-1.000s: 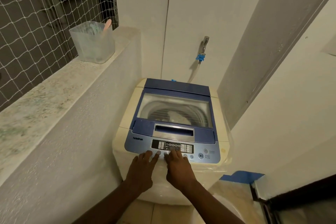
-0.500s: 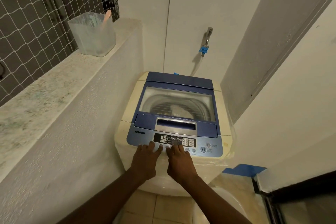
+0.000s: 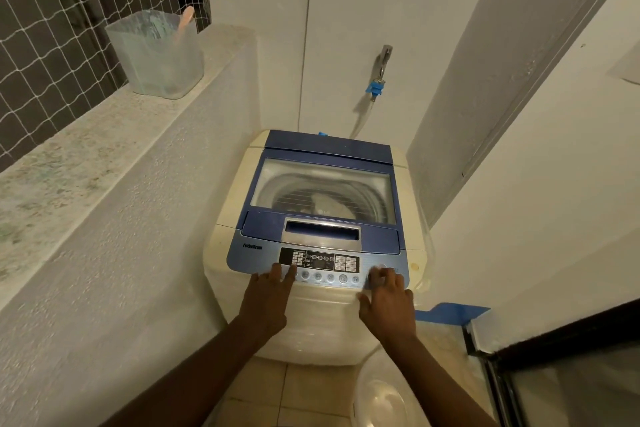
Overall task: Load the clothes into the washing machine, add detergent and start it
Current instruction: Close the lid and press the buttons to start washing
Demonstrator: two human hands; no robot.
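Against the far wall, between a pale ledge on the left and a slanted wall on the right, stands the washing machine [image 3: 311, 315], a cream top-loader with its blue-framed lid [image 3: 325, 184] shut. Through the lid's window a pale heap of clothes [image 3: 327, 206] lies low in the drum, so loading looks done. Whether detergent has gone in cannot be told; a cloudy detergent tub [image 3: 157, 55] stands well apart on the ledge [image 3: 86, 149].

Along the machine's near edge runs the control panel [image 3: 318, 263]. The left hand [image 3: 266, 302] rests its loosely spread fingers [image 3: 277, 270] at the panel's left end, touching the buttons, gripping nothing. The right hand [image 3: 389, 302] has its fingers [image 3: 382, 276] curled over the right-hand buttons, also holding nothing.

Starting the cycle seems the step in hand. It wants one fingertip pressed squarely on the start button, firm and brief, with the other fingers lifted clear so neighbouring buttons are not nudged, then a glance at the display to confirm.
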